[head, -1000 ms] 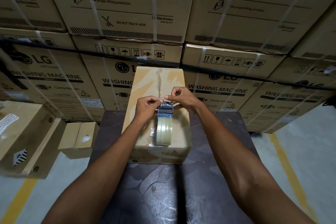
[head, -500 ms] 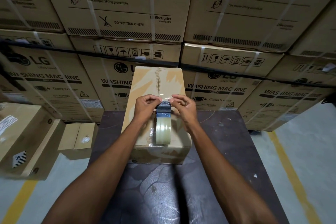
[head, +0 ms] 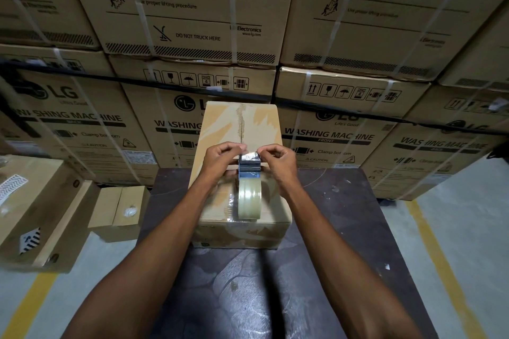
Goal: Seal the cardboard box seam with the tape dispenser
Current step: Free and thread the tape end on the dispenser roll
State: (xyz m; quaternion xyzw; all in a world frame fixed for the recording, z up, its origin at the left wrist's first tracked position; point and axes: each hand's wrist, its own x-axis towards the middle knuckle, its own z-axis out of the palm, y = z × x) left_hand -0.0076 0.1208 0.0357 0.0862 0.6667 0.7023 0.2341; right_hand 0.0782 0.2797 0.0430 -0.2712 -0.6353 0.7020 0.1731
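Both our hands at the tape dispenser (head: 249, 181) on the cardboard box (head: 240, 173).
Left hand (head: 220, 158) and right hand (head: 279, 159) curl inward mid-frame, fingers pinching its tape end; roll upright, aligned with the seam (head: 241, 125).

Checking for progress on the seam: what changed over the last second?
The right hand drew its wrist in toward the dispenser, so that forearm now runs straighter. Both hands kept pinching the tape end at the dispenser's front; the left hand barely moved. The dispenser and its roll stayed on the box, and the seam beyond looks no further taped.
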